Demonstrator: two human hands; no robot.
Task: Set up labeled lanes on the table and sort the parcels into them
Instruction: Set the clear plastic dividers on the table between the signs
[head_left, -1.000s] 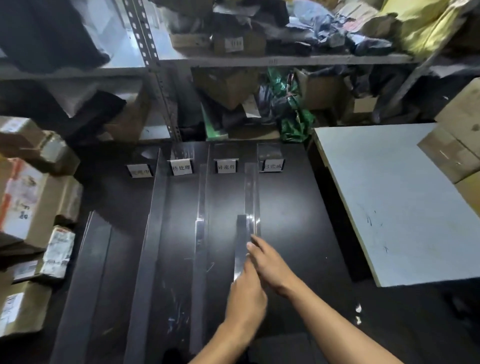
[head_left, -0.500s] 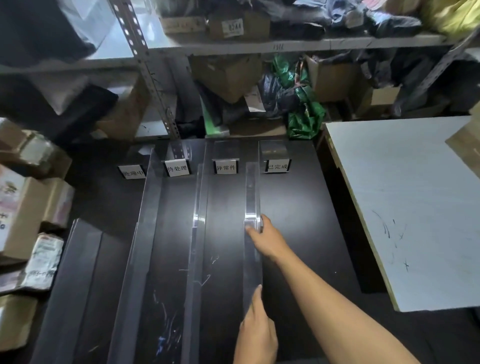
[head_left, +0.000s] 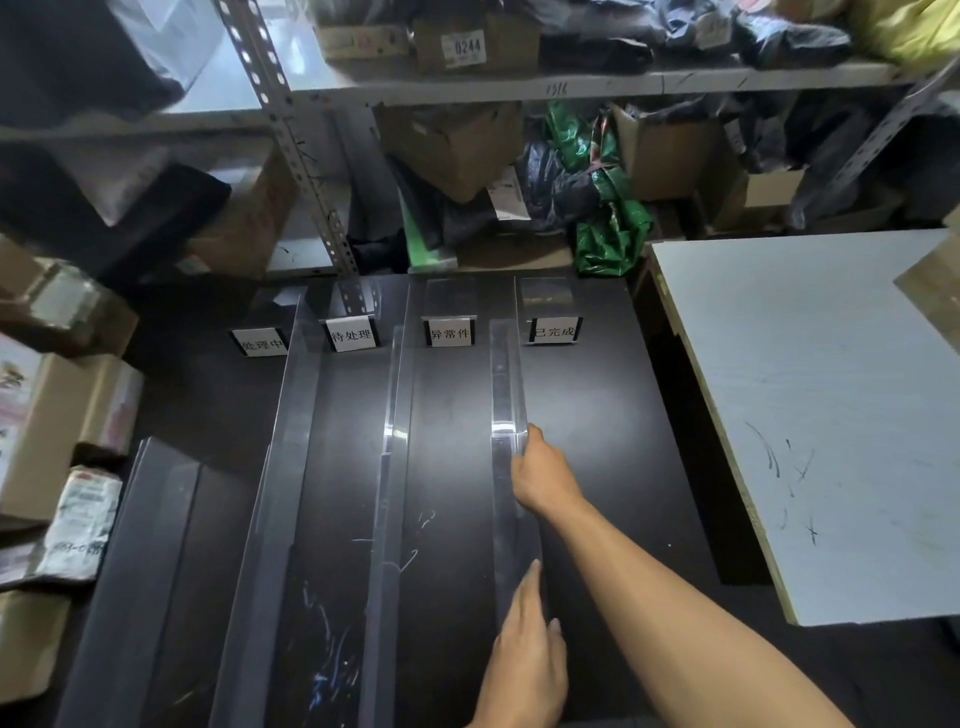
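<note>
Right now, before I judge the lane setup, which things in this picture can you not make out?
Head view: the right hand covers its own fingertips, so pinching or only pressing the clear divider is unsure.
The left hand: its wrist is cut off by the bottom edge.
The parcels at left: cut by the left edge, print too blurred to read.
Near end of the clear divider: hidden under the left hand.

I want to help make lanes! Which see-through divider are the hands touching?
The rightmost clear divider, running between the 异常件 sign and 已完成 sign. The left hand and right hand both touch it; the others are untouched.
</note>
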